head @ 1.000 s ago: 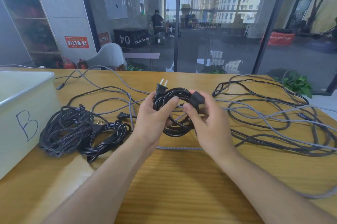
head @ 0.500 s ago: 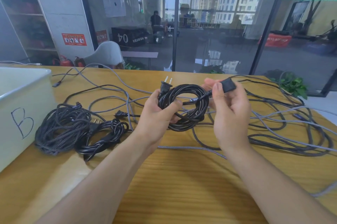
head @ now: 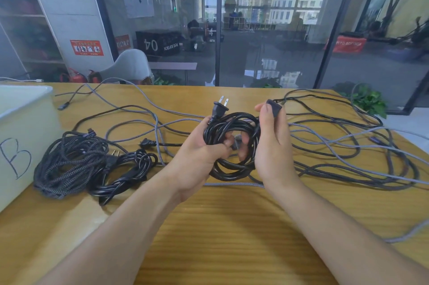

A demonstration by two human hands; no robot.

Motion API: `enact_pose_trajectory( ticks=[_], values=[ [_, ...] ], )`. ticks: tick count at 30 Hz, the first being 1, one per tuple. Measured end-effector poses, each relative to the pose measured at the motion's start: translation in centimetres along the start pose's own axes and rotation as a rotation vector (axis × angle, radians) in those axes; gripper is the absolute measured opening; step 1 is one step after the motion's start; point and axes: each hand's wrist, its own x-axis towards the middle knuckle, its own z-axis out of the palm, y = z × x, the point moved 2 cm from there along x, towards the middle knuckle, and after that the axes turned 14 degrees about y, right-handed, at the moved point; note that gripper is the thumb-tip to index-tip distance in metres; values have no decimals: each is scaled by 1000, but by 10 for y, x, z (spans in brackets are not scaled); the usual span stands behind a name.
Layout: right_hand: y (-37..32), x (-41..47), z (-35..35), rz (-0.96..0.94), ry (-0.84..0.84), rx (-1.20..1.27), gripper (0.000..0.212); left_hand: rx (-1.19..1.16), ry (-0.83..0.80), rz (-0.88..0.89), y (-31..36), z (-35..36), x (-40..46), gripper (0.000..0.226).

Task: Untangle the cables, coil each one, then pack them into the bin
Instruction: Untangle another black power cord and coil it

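My left hand [head: 197, 152] grips a coiled black power cable [head: 232, 143] above the table's middle; its two-pin plug [head: 219, 108] sticks up above the coil. My right hand [head: 270, 143] pinches the cable's other black connector [head: 274, 106] between thumb and fingers, close against the coil's right side. A braided dark coil [head: 69, 164] and a black coiled cable [head: 123, 168] lie on the table at the left. A tangle of grey and black cables [head: 348, 150] spreads over the right half. The white bin [head: 25, 136] marked B stands at the left edge.
The wooden table [head: 232, 226] shows bare wood near me. Loose grey cables [head: 130, 108] run across the far left of the table, one ending in a small plug [head: 62, 106]. A glass wall stands behind the far edge.
My right hand pulled the connector end out to the right, then brought it back against the coil, now held higher. The coil in my left hand has stayed in about the same place.
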Motion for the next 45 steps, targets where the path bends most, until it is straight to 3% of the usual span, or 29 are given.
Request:
enact_pose_trajectory(
  ticks=[5, 9, 11, 14, 21, 23, 28, 31, 33, 36, 42, 45],
  values=[
    [-2, 7, -3, -25, 61, 3, 19, -22, 6, 33, 2, 9, -4, 34],
    [-4, 13, -11, 52, 28, 15, 22, -161, 49, -118, 6, 5, -1, 42],
    [-6, 17, -15, 86, 35, 41, 23, -107, 104, -86, 5, -2, 3, 41],
    [-9, 20, -17, 79, 23, 71, 25, 11, 124, -8, 1, -5, 6, 29],
    [-10, 16, -15, 69, -10, 93, 25, 67, 132, -22, -2, -9, 6, 9],
    [-10, 17, -16, 89, 9, 85, 27, 77, 104, -21, -1, -8, 5, 13],
    [-7, 21, -18, 98, 55, 68, 24, 29, 54, -92, 5, -1, 1, 50],
    [-1, 22, -16, 88, 29, 24, 26, 38, 47, -39, 8, 4, -3, 38],
    [5, 22, -14, 94, -4, -10, 27, 21, 85, -43, 6, 4, -3, 60],
    [9, 20, -12, 121, -40, -21, 27, 25, 24, -49, 6, 2, -2, 75],
    [14, 13, -6, 125, -140, -29, 24, -25, 50, -79, 5, -1, -1, 76],
    [15, 11, -4, 111, -157, -42, 24, 96, 69, 3, 6, -2, -2, 62]
  ],
)
